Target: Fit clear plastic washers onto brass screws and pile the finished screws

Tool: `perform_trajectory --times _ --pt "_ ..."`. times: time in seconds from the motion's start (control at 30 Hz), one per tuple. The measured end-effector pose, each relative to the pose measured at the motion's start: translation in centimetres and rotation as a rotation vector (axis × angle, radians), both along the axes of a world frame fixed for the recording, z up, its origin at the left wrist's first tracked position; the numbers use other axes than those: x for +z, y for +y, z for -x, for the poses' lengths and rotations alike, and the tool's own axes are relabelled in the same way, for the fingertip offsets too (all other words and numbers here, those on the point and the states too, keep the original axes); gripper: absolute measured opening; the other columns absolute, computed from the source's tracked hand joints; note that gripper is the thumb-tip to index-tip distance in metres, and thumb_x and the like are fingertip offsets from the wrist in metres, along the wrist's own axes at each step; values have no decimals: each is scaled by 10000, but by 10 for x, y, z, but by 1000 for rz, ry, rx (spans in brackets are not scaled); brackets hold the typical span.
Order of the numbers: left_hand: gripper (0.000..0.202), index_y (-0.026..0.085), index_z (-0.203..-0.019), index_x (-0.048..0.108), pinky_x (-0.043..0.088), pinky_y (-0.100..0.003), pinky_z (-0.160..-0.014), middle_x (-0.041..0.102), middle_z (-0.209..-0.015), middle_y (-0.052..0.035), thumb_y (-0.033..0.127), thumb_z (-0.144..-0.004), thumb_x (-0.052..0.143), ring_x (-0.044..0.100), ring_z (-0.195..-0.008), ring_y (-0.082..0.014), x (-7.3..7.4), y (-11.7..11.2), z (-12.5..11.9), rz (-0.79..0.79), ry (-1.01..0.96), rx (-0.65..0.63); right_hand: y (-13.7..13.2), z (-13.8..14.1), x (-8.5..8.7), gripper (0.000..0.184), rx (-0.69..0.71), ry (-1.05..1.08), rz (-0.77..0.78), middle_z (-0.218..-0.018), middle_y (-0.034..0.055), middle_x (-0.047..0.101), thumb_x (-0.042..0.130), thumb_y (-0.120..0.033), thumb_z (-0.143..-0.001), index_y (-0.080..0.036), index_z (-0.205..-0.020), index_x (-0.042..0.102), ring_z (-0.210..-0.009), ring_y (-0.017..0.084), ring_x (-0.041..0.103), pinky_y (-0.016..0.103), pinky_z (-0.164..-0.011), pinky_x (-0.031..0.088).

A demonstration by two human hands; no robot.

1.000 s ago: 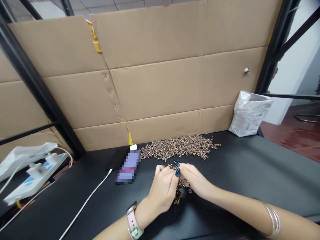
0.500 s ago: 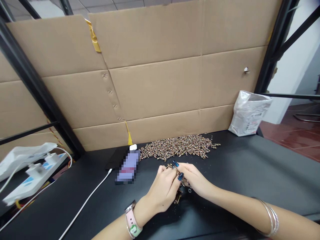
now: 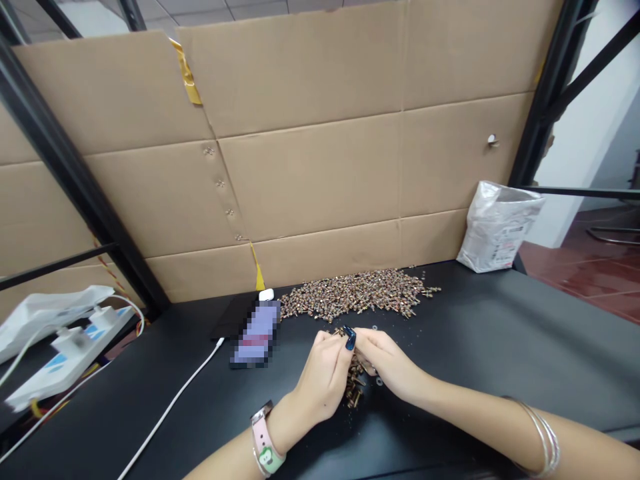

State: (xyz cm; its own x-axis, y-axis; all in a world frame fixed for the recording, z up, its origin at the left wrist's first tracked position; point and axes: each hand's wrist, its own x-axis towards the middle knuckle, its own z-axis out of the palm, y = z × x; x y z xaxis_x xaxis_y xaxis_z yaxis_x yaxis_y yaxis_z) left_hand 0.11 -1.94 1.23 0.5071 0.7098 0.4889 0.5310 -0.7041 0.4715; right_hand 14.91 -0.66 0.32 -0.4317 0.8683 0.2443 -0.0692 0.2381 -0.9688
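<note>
My left hand (image 3: 323,380) and my right hand (image 3: 390,363) meet over a small heap of brass screws (image 3: 356,390) on the black table (image 3: 500,347). Both hands have their fingers pinched together, fingertips touching at the top. What they pinch is too small to make out. A large pile of the same brass screws (image 3: 357,300) lies just beyond the hands, near the cardboard wall. A pink watch sits on my left wrist and silver bangles on my right forearm.
A phone (image 3: 257,333) with a white cable (image 3: 170,407) lies left of the hands. A white power strip (image 3: 70,347) sits at the far left. A grey plastic bag (image 3: 497,227) stands at the back right. Cardboard (image 3: 310,153) walls the back, between black frame posts.
My two hands have drawn closer together and the fingertips have shifted slightly. The piles and other things have not moved.
</note>
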Motion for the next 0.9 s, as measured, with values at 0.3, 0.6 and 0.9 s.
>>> perform_trajectory --times 0.3,0.6,0.9 --pt "413 183 -702 450 309 -317 -756 526 -714 -8 236 -974 144 447 -699 -143 3 -3 -1 35 30 -24 1 -2 1 395 -2 2 -12 -571 -58 312 402 -503 -883 -193 -639 370 -511 92 268 219 -466 243" --pt "278 195 -771 425 324 -279 -673 502 -732 -4 274 -964 241 428 -686 -149 -3 -1 -1 20 -56 81 2 -3 1 364 -99 -171 -134 -605 -50 341 331 -434 -927 -195 -654 359 -550 103 317 227 -507 271" --pt "344 179 -652 424 245 -302 -644 533 -620 14 223 -948 255 469 -613 -137 -5 11 9 -33 278 307 26 -40 18 109 -108 -706 -712 -789 19 493 462 -224 -867 -188 -767 482 -730 156 461 278 -684 392"
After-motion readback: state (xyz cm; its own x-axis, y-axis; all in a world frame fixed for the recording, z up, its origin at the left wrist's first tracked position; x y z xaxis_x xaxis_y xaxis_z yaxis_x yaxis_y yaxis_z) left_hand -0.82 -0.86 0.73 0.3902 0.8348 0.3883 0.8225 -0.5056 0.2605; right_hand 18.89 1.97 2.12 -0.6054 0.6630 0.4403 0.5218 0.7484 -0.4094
